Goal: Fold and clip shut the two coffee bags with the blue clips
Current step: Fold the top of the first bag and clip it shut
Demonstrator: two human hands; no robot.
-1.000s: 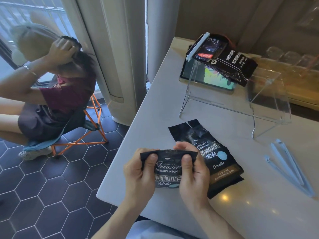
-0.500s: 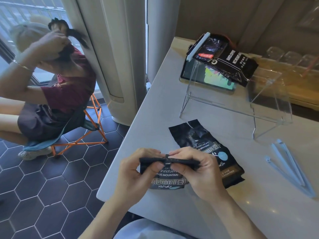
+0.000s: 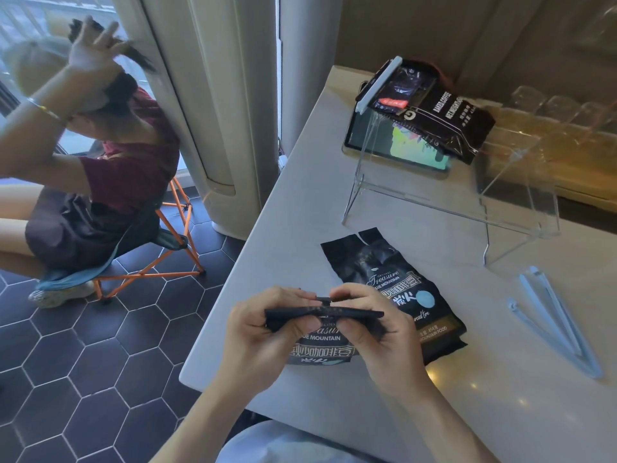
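Both my hands hold a black coffee bag (image 3: pixel 319 349) above the table's near edge. My left hand (image 3: pixel 257 335) pinches its left top corner and my right hand (image 3: pixel 377 332) pinches the right one. The bag's top is rolled over into a flat fold (image 3: pixel 324 312) between my thumbs and fingers. A second black coffee bag (image 3: pixel 384 279) lies flat on the table just behind, its torn top pointing away from me. Two light blue clips (image 3: pixel 554 315) lie open on the table to the right, untouched.
A clear acrylic stand (image 3: pixel 444 202) stands further back, bearing another black bag with a white clip (image 3: pixel 424 108) over a tablet (image 3: pixel 397 145). A person sits on an orange-legged stool (image 3: pixel 160 248) on the tiled floor at left. The white table's edge (image 3: pixel 207 359) runs close to my left hand.
The held bag's top has been folded down further, from upright label showing to a flat rolled edge. My hands rose slightly and turned inward. The seated person's arms moved.
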